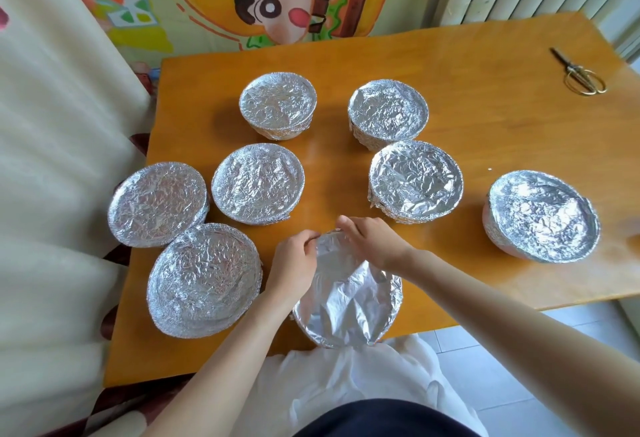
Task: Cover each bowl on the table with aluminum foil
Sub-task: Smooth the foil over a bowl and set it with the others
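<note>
Pinching along the far rim of the nearest bowl point(393, 298): left hand point(294, 263) has its fingers point(310, 238) curled in on the foil edge, and right hand point(372, 242) has its fingers point(346, 225) bent over the same edge from the other side. The two sets of fingertips nearly meet. Both hands grip the foil; neither lies flat or slack.

Foil sheet point(346, 301): draped over that bowl, directly under and just behind the fingers. It is smoother than the others and sags a little into the mouth. Near and right sides look folded down over the rim. The far side, where the fingers are, looks like the part being crimped. The bowl itself is hidden under the sheet and sits at the near edge of the table point(485, 125), below the wrists.

Progress, as I judge it: seven covered bowls stand finished, foil crumpled tight round each rim.
- One just beside the left wrist point(204, 279)
- Two further left and up point(157, 202) point(258, 182)
- Two at the back point(278, 104) point(388, 112)
- One beyond the right hand point(415, 180)
- One well apart at the right point(542, 215)

No bare bowl in sight, so this looks like the last one, with only the far rim left to press down.

Scissors point(581, 73) lie at the far right corner, well apart from everything
</note>
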`<state>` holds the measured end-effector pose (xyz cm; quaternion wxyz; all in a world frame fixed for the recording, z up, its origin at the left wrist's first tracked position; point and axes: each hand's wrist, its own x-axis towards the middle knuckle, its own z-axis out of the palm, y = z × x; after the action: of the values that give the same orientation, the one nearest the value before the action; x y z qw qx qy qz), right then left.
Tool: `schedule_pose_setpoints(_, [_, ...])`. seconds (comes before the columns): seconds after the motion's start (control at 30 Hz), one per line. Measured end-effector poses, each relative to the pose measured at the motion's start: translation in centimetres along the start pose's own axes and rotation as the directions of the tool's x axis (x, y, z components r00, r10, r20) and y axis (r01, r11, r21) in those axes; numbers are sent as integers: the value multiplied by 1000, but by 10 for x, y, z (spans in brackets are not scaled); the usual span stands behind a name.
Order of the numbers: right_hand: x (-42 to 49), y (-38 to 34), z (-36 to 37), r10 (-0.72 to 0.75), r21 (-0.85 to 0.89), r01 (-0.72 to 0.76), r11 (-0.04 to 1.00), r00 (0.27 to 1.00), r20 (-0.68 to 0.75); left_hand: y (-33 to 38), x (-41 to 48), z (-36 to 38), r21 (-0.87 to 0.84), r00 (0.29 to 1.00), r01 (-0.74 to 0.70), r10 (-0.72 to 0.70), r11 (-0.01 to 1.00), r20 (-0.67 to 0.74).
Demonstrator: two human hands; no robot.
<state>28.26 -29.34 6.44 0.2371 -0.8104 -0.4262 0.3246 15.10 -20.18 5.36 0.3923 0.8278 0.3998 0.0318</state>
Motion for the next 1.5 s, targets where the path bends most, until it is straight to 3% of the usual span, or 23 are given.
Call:
schedule_pose_setpoints(0.33, [-10, 9, -8, 33, -3, -32, 999, 999, 13, 5, -6, 7, 60, 997, -28, 24, 998, 76])
schedule_pose_setpoints(0.47, [0, 13, -21, 101, 116, -111, 987, 991, 92, 15, -6, 7, 54, 997, -59, 56, 997, 59])
schedule_pose_setpoints(1.07, [13, 18, -22, 236, 126, -283, 951, 925, 299, 35, -14, 9, 56, 985, -165, 162, 985, 55])
schedule_pose_setpoints(1.23, [18, 16, -22, 225, 203, -314, 927, 903, 366, 35, -11, 4, 48, 985, -172, 171, 984, 15])
schedule_pose_setpoints(1.4, [19, 11, -18, 271, 68, -328, 942, 866, 421, 31, -13, 6, 53, 984, -178, 176, 983, 37])
schedule_pose_setpoints(1.5, [20, 11, -18, 268, 83, -335, 938, 859, 437, 30, -13, 6, 51, 985, -174, 173, 983, 19])
